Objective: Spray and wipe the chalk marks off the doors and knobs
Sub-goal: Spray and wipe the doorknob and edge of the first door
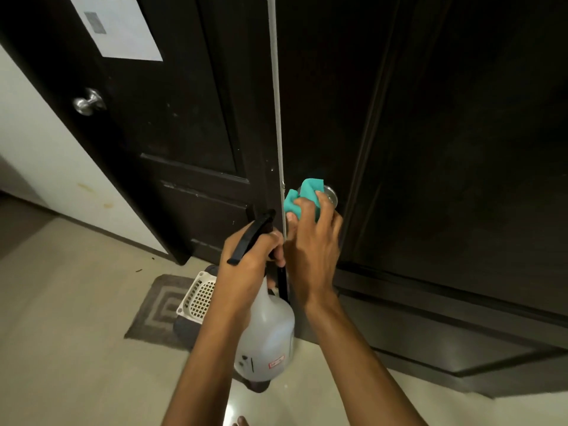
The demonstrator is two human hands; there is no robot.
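Two dark brown doors stand side by side, the left door and the right door. My right hand grips a teal cloth and presses it round the right door's silver knob, which is mostly hidden. My left hand holds a translucent spray bottle by its black trigger head, just left of the right hand. The left door's silver knob is bare. Faint pale specks show on the left door's lower panel.
A white paper sheet is stuck high on the left door. A white plastic basket and a grey patterned mat lie on the pale tiled floor below the doors. A white wall runs at the left.
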